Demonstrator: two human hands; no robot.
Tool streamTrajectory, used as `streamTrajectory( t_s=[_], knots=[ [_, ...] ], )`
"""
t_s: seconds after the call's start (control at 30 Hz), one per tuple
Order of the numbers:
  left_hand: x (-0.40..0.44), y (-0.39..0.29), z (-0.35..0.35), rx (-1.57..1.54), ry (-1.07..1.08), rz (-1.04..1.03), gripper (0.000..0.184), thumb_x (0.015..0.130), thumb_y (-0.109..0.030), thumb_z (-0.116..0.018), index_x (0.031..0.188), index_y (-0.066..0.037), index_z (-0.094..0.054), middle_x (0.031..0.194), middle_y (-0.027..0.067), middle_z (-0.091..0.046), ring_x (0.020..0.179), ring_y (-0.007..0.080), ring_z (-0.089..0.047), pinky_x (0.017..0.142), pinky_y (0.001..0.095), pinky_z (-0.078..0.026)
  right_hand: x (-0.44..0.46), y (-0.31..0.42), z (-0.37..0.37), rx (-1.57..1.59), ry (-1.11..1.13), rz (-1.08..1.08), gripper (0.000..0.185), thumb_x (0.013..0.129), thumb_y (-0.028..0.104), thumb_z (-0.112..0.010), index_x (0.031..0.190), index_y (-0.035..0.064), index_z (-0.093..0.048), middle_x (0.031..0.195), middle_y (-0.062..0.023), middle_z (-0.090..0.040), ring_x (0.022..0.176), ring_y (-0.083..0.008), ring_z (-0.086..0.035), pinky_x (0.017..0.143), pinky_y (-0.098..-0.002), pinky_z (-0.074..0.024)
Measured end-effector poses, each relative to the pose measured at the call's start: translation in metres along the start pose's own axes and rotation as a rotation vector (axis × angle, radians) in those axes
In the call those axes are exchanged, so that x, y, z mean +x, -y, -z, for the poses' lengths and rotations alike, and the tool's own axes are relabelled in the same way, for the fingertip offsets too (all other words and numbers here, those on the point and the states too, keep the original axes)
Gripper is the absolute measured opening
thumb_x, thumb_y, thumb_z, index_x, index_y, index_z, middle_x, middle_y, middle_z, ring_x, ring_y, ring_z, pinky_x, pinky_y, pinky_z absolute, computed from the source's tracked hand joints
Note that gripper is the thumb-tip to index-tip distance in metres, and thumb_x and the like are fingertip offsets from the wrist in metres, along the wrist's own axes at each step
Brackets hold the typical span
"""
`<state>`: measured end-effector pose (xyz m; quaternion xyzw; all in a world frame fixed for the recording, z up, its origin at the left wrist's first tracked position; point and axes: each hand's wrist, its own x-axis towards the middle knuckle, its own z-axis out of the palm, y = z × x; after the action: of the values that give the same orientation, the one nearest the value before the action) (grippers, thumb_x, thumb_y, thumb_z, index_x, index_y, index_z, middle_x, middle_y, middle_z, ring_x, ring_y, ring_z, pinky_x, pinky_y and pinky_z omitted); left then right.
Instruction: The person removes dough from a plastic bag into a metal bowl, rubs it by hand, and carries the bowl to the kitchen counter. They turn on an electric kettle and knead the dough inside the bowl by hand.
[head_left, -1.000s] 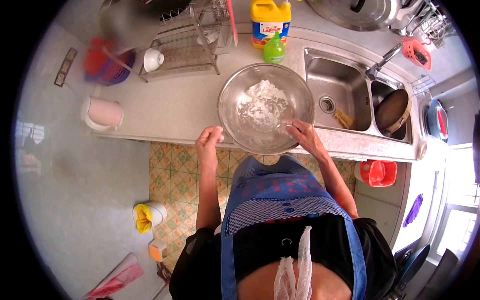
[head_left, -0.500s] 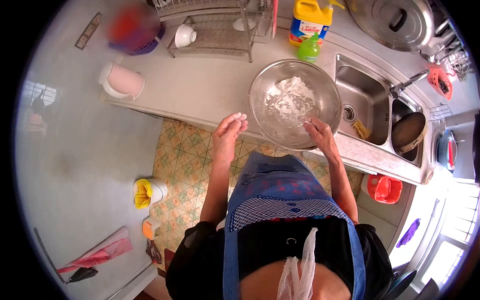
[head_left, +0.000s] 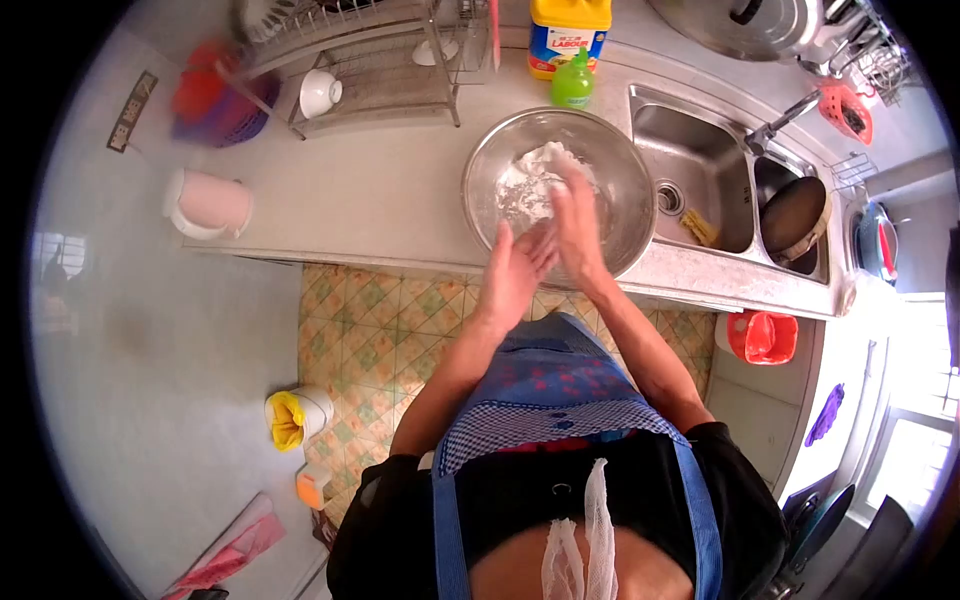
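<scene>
- Round bowl (head_left: 628, 195), mouth up, powder (head_left: 524, 186) inside.
- Left hand (head_left: 516, 270) angles inward, fingers extended, holding nothing.
- Right hand (head_left: 578, 228), blurred, points forward, fingers straight, holding nothing.

The word "LABOUR" reads clearly in capitals on the label (head_left: 567, 46) of the yellow jug (head_left: 569, 22). Smaller characters just above that word are too small to read. The green bottle (head_left: 572, 84) bears pale lettering, likewise too small to make out.
</scene>
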<state>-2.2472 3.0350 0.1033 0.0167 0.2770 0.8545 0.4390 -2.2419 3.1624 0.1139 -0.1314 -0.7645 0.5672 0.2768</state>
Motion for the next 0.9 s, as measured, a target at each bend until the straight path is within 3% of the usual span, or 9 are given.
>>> streamTrajectory(
  t_s=[0.17,0.33,0.43,0.57,0.63,0.7,0.73,0.8,0.9],
  knots=[
    [0.015,0.015,-0.018,0.186,-0.033,-0.047,0.066,0.092,-0.052,-0.030,0.138,-0.006,-0.021,0.140,0.0063,-0.032,0.126,0.0194,-0.031,0.103,0.0349,-0.024,0.009,-0.044,-0.023,-0.634,0.248,0.145,0.062,0.089,0.038,-0.041,0.139,0.0091,-0.019,0.136,-0.0203,-0.029,0.123,-0.0388,-0.030,0.099,-0.0477,-0.0261],
    [0.003,0.021,0.010,0.164,-0.112,0.085,0.071,0.091,-0.055,-0.024,0.135,0.001,-0.026,0.139,0.0113,-0.031,0.129,0.0218,-0.028,0.107,0.0355,-0.019,0.042,-0.076,-0.016,-0.892,0.086,0.105,0.061,0.090,0.042,-0.040,0.138,0.0104,-0.022,0.137,-0.0211,-0.028,0.127,-0.0375,-0.027,0.096,-0.0567,-0.0267],
    [0.007,0.017,-0.003,0.137,-0.098,0.014,0.076,0.090,-0.058,-0.022,0.133,0.004,-0.029,0.138,0.0125,-0.033,0.129,0.0221,-0.027,0.107,0.0353,-0.018,0.062,-0.081,0.009,-0.591,0.052,-0.028,0.057,0.090,0.039,-0.040,0.136,0.0087,-0.027,0.136,-0.0199,-0.031,0.126,-0.0370,-0.028,0.097,-0.0553,-0.0271],
    [0.022,0.012,-0.007,0.121,-0.067,0.045,0.080,0.089,-0.061,-0.021,0.133,0.005,-0.028,0.138,0.0125,-0.033,0.129,0.0223,-0.027,0.107,0.0351,-0.018,0.040,-0.039,0.004,-0.460,0.119,0.280,0.053,0.090,0.038,-0.041,0.132,0.0070,-0.034,0.134,-0.0180,-0.034,0.124,-0.0362,-0.031,0.098,-0.0498,-0.0288],
    [0.025,0.015,-0.036,0.240,-0.162,-0.009,0.083,0.088,-0.063,-0.021,0.132,0.007,-0.028,0.137,0.0128,-0.035,0.129,0.0222,-0.029,0.107,0.0349,-0.018,0.034,-0.047,-0.003,-0.464,0.199,0.292,0.052,0.090,0.037,-0.041,0.132,0.0074,-0.035,0.133,-0.0183,-0.037,0.124,-0.0339,-0.032,0.099,-0.0485,-0.0281],
    [0.026,0.017,-0.015,0.235,-0.059,0.062,0.079,0.089,-0.061,-0.024,0.132,0.006,-0.031,0.136,0.0119,-0.037,0.127,0.0210,-0.031,0.106,0.0349,-0.021,0.046,-0.077,0.006,-0.571,0.300,-0.085,0.052,0.091,0.036,-0.040,0.134,0.0079,-0.033,0.132,-0.0186,-0.039,0.124,-0.0327,-0.034,0.101,-0.0477,-0.0259],
    [0.024,0.015,-0.014,0.359,-0.030,-0.015,0.070,0.091,-0.053,-0.029,0.133,0.002,-0.030,0.136,0.0110,-0.036,0.128,0.0198,-0.029,0.106,0.0337,-0.020,0.051,-0.112,0.013,-0.853,0.182,0.068,0.050,0.091,0.035,-0.038,0.134,0.0093,-0.034,0.132,-0.0189,-0.039,0.123,-0.0324,-0.036,0.103,-0.0460,-0.0241],
    [0.019,-0.001,-0.033,0.711,-0.176,-0.267,0.048,0.094,-0.024,-0.039,0.134,0.002,-0.029,0.138,0.0116,-0.034,0.130,0.0203,-0.027,0.107,0.0309,-0.018,0.055,-0.139,0.024,-0.383,0.309,-0.190,0.052,0.092,0.038,-0.035,0.133,0.0058,-0.034,0.134,-0.0166,-0.038,0.124,-0.0291,-0.036,0.104,-0.0438,-0.0228],
    [0.033,0.003,-0.061,1.132,-0.244,-0.527,0.059,0.085,-0.018,-0.047,0.136,0.002,-0.023,0.140,0.0185,-0.026,0.132,0.0271,-0.022,0.108,0.0348,-0.015,0.048,-0.111,0.013,1.092,0.258,-0.886,0.060,0.091,0.048,-0.035,0.129,0.0014,-0.038,0.130,-0.0116,-0.043,0.119,-0.0238,-0.041,0.101,-0.0313,-0.0286]
  ],
)
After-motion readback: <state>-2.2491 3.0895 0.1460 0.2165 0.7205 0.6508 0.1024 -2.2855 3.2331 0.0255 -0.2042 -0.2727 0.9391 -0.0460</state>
